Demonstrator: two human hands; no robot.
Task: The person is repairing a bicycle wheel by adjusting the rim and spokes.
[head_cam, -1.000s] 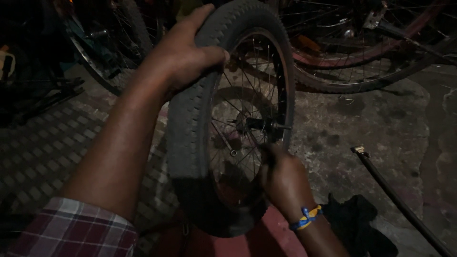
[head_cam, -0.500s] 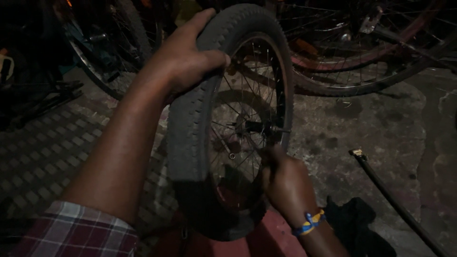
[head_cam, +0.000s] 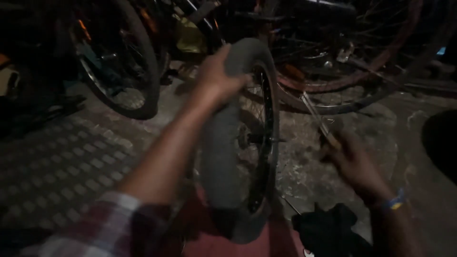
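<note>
Left hand (head_cam: 216, 78) clamps the top of the small bike wheel (head_cam: 240, 138), keeping it upright on the floor (head_cam: 62, 166) so the hub faces right. Right hand (head_cam: 354, 164) is off the wheel, closed around a thin metal tool (head_cam: 316, 116); the picture is blurred there.

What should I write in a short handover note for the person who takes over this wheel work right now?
Left hand: fingers grip the top of the grey tyre, holding the small bicycle wheel upright on the ground.
Right hand: away from the wheel, to its right, holding a thin metal tool; the picture is blurred, so its kind is unclear.
Wheel: tyre on the rim, axle pointing toward the right hand.
Around: a dark cloth on the ground near the right wrist, parked bicycles behind.
Done or left: cannot be judged from this view; nothing touches the hub now.
</note>
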